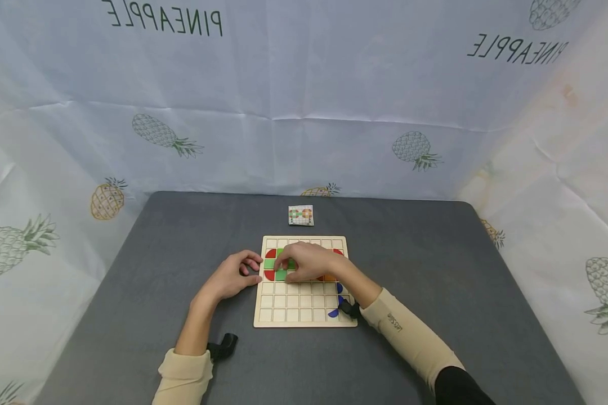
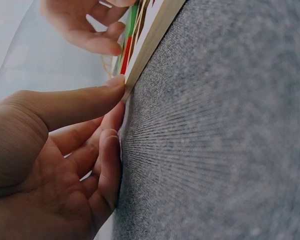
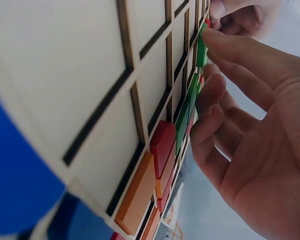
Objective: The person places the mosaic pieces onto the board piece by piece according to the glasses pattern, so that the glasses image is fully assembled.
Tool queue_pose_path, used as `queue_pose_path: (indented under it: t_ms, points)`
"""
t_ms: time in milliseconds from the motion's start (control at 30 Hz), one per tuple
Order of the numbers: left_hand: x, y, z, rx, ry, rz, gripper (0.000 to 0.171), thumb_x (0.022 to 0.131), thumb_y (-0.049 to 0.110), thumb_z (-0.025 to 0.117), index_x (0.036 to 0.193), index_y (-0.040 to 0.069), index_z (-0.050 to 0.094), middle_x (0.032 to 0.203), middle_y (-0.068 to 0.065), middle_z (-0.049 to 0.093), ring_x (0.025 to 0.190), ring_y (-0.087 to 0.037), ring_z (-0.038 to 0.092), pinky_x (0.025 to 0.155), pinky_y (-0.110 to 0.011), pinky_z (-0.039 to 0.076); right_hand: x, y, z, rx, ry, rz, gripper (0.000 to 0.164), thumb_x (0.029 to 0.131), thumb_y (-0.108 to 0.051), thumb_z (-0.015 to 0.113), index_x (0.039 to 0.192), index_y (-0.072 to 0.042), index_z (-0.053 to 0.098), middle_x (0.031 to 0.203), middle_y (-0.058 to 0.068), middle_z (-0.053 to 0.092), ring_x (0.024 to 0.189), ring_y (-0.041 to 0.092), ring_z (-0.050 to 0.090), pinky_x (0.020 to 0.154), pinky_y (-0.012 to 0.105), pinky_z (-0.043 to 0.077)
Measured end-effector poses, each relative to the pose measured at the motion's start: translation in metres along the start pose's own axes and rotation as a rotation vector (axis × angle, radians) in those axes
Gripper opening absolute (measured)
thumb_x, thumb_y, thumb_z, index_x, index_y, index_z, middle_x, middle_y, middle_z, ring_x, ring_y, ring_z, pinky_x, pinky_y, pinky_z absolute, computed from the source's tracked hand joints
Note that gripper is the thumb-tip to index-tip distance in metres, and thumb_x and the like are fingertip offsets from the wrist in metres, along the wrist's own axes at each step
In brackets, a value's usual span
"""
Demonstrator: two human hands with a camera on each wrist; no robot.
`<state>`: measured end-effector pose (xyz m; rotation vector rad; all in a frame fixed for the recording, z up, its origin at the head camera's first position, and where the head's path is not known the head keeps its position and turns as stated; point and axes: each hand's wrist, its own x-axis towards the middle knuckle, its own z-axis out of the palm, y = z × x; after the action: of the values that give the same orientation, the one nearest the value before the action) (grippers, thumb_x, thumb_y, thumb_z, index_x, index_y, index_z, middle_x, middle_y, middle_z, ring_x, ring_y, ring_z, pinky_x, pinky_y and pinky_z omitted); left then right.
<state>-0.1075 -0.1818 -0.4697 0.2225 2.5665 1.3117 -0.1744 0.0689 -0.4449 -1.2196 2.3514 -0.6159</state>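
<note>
A pale wooden grid board (image 1: 296,316) lies on the table with coloured tiles in its cells. My left hand (image 1: 233,275) is at the board's left edge; its thumb (image 2: 85,105) touches the edge and the other fingers are loosely bent beside it. Over the upper left cells is my right hand (image 1: 309,261). In the right wrist view its thumb (image 3: 240,50) touches a green tile (image 3: 202,45), with the other fingers bent slightly above the tiles. Red quarter-round pieces (image 1: 269,275) flank a light green tile (image 1: 269,264). The right hand hides the cells beneath it.
Behind the board lies a small printed card (image 1: 301,215). Blue pieces (image 1: 332,313) sit at the board's right side, partly under the right wrist's black strap mount (image 1: 349,308). Orange tiles (image 3: 136,192) lie by the right forearm. A dark grey table (image 1: 208,225) meets a pineapple-print curtain (image 1: 304,84).
</note>
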Motion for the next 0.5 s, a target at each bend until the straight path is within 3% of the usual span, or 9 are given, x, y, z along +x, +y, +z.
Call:
queue_pose_path:
  t_ms: [267,500]
  points:
    - [0.001,0.001,-0.002,-0.009,-0.004,0.001,0.036,0.097,0.005,0.080,0.130,0.001,0.067,0.112,-0.015,0.068,0.090,-0.020,0.054,0.081,-0.034,0.046,-0.003,0.002,0.000,0.029,0.003,0.011,0.031,0.097,-0.018,0.082,0.128,-0.018,0.078,0.116,-0.003,0.078,0.074,0.005,0.060,0.075,0.023,0.051]
    - [0.000,0.001,-0.002,-0.005,-0.002,-0.013,0.035,0.097,0.005,0.081,0.130,0.002,0.067,0.112,-0.014,0.068,0.091,-0.020,0.054,0.082,-0.035,0.045,-0.022,0.005,-0.007,0.101,0.036,0.003,0.033,0.098,-0.018,0.082,0.130,-0.013,0.077,0.123,0.002,0.077,0.078,0.007,0.063,0.078,0.024,0.054]
